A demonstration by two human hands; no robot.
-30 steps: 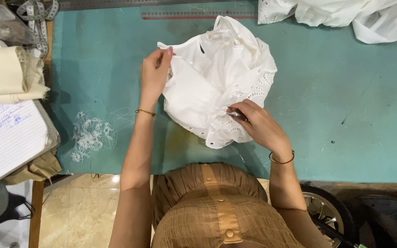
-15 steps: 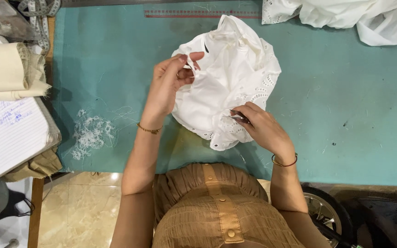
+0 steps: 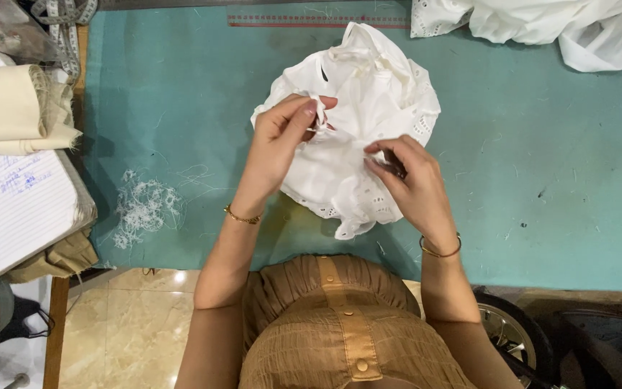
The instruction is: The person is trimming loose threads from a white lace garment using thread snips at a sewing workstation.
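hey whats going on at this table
A person in a tan dress is working on a crumpled white garment with eyelet trim, lying on a teal table. The left hand pinches a small fold or strap of it, and the right hand grips the fabric near its middle. A clump of loose white threads lies to the left, more white fabric sits at the top right, and a lined notebook rests at the left edge.

A white garment (image 3: 368,108) lies bunched and crumpled on the teal table (image 3: 181,94) — soft cotton with eyelet trim along its scalloped lower and right edges. A thin strap or loop — lifted — sticks up near its left side.
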